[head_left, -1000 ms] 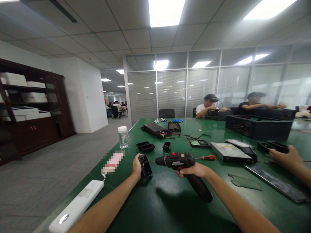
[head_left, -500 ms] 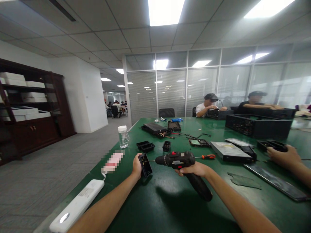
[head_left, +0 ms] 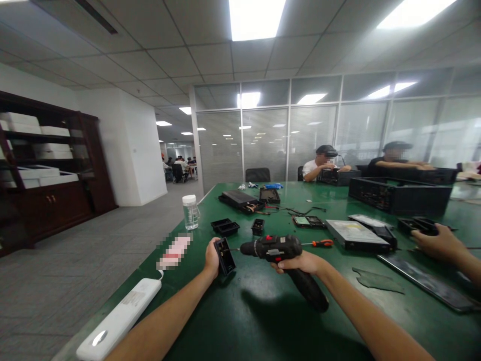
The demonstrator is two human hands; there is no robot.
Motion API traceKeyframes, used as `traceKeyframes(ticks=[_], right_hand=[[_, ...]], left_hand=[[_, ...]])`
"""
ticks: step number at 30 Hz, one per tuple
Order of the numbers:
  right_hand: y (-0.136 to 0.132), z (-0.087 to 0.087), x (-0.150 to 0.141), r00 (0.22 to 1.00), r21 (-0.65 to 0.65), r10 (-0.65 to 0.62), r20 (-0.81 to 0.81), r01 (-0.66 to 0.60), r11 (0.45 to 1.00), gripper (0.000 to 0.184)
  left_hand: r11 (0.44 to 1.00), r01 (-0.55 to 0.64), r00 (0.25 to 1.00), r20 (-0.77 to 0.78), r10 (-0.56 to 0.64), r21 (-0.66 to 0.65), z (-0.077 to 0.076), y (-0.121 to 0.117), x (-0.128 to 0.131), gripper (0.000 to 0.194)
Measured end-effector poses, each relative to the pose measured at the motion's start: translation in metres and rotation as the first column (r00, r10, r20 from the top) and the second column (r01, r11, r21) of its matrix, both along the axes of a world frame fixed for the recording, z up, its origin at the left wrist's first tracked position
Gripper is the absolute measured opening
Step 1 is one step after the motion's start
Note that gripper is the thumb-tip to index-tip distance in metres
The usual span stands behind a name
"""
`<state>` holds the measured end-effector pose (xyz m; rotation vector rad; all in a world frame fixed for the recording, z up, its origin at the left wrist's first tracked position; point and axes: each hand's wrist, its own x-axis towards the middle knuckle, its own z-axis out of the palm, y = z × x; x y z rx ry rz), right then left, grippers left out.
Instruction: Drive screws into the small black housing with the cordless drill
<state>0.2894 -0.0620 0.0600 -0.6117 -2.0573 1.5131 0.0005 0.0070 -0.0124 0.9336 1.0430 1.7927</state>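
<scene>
My left hand (head_left: pixel 212 259) grips a small black open box (head_left: pixel 226 256) by its left side, tilted so that its hollow faces right. Gold-coloured bits show inside the box, too small to name. In my right hand (head_left: pixel 300 263) is a black cordless drill (head_left: pixel 278 247) with red accents, its handle slanting down to the right. The thin bit points left and its tip reaches the opening of the box; whether it touches a screw I cannot tell. Just behind lie several similar black boxes (head_left: pixel 225 227) and a smaller black part (head_left: pixel 258 226).
An orange-handled screwdriver (head_left: pixel 322 243), an optical drive (head_left: pixel 356 234) and a circuit board part (head_left: pixel 308 221) lie right of the drill on the green table (head_left: pixel 240 326). At left stand a water bottle (head_left: pixel 191 213) and a white power strip (head_left: pixel 120 318). Another person's hand (head_left: pixel 441 243) works at right.
My two hands, the drill and the box look unmoved. The other person's hand at the right edge has shifted slightly.
</scene>
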Motion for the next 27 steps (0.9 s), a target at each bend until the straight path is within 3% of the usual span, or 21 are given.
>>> traceKeyframes(ticks=[22,27], right_hand=[[0.0019,-0.0023,0.0008,0.999,0.002,0.028,-0.032,-0.028,1.0,0.029],[0.0025,-0.0038,0.0012,1.0,-0.034,-0.013,-0.026,0.012,0.999,0.031]], left_hand=[[1.0,0.002,1.0,-0.014,-0.002,-0.006,0.0004,-0.0014,-0.0001,0.028],[1.0,-0.008,0.999,-0.033,0.009,0.021,-0.0024,0.0011,-0.0008,0.029]])
